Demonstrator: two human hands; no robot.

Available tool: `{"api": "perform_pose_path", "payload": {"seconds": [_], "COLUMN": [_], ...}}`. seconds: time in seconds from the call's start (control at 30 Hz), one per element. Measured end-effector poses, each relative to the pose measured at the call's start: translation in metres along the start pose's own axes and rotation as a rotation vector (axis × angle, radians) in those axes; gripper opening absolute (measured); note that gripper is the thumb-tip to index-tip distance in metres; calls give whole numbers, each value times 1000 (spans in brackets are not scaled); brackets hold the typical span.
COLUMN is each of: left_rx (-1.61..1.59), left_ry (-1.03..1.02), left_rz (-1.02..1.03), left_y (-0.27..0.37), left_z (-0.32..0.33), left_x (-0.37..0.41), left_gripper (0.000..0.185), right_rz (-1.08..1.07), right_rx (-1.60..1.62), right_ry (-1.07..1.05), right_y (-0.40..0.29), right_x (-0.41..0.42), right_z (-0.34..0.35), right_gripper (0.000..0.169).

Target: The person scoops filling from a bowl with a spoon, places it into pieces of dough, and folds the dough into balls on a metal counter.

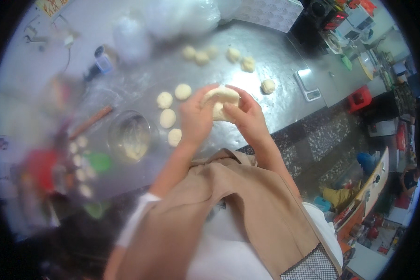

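Between my two hands is a flattened, folded piece of dough, held above the metal worktable. My left hand grips its left side, with the thumb pressed inside the fold. On the other side my right hand supports the dough, its thumb on the inner face. Just left of my left hand, several dough balls stand in a curved line, among them an upper ball and a lower one. A single dough ball sits to the right of my right hand.
Further left are a bowl with pale residue, a wooden rolling pin and a blurred green object. More dough balls lie toward the back. A small digital scale stands near the right edge; a moulded tray is behind.
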State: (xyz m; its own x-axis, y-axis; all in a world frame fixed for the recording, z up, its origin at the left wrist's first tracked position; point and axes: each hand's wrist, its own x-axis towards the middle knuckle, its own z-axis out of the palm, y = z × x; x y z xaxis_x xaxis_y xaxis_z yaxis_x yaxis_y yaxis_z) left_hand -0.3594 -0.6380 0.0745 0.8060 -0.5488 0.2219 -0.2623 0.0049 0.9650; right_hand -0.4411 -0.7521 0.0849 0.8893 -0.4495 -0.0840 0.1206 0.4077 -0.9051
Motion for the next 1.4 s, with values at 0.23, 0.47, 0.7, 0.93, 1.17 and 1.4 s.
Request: {"api": "perform_pose_path", "payload": {"seconds": [0.23, 0.47, 0.7, 0.93, 1.17, 1.4], "left_rx": [131, -188, 6, -144, -110, 59], "left_ry": [-70, -23, -184, -209, -104, -140], "left_rz": [-67, -103, -114, -71, -18, 19], "left_y": [17, -12, -8, -15, -23, -12], "left_z": [2, 17, 30, 45, 47, 49], "left_x": [-1, -5, -2, -8, -5, -6], "left_gripper": [15, 24, 20, 27, 34, 35], "right_rz": [-146, -86, -394, -330, -84, -299], "right_rx": [-586, -333, -764, -536, -246, -591], "right_ry": [-11, 92, 160, 253, 116, 215], "right_y": [2, 6, 5, 13, -12, 20], "right_x": [6, -14, -17, -28, -28, -11], "right_z": [-30, -36, -41, -49, -48, -59], "right_gripper": [38, 29, 24, 33, 30, 28]}}
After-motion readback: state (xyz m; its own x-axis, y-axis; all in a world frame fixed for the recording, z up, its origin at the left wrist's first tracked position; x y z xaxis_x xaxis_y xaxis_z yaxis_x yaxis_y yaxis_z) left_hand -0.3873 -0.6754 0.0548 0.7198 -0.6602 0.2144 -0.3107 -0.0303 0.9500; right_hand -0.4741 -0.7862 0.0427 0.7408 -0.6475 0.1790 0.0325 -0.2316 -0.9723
